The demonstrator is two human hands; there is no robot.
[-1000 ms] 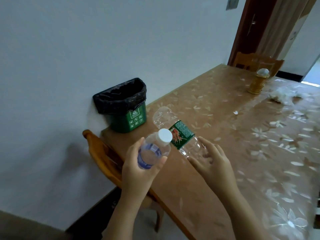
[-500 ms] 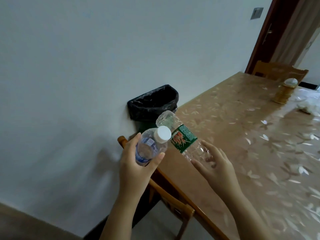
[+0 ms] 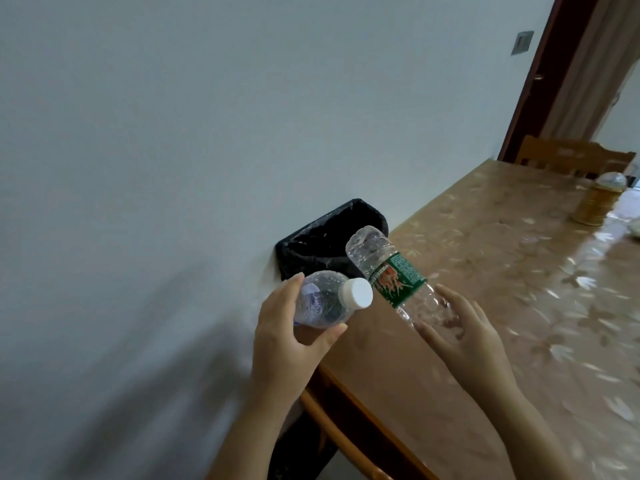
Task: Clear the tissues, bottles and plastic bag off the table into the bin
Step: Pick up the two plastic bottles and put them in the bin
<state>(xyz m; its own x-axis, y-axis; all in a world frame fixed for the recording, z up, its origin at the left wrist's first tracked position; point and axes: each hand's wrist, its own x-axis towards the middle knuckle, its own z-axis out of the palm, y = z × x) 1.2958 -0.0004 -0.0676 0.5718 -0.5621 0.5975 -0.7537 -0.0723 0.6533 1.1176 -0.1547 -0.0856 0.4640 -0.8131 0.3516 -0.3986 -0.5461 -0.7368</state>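
My left hand (image 3: 287, 344) grips a small clear bottle (image 3: 325, 303) with a white cap and a blue label, its cap pointing right. My right hand (image 3: 460, 334) holds a larger clear bottle (image 3: 391, 271) with a green label by its neck end, the base tilted up toward the bin (image 3: 311, 244). The bin is lined with a black bag and stands on the table's near-left corner against the wall, just behind both bottles. Its lower part is hidden by the bottles and my left hand.
The table (image 3: 502, 271) has a glossy brown floral cover. A yellowish jar with a clear lid (image 3: 599, 199) stands at the far right; something white (image 3: 635, 226) lies at the frame edge. A wooden chair (image 3: 568, 161) is at the far end, another chair (image 3: 346, 431) below my hands.
My view has swung left and closer to the bin. Both hands have carried their bottles nearer to the bin, and the green-label bottle's base now overlaps its rim.
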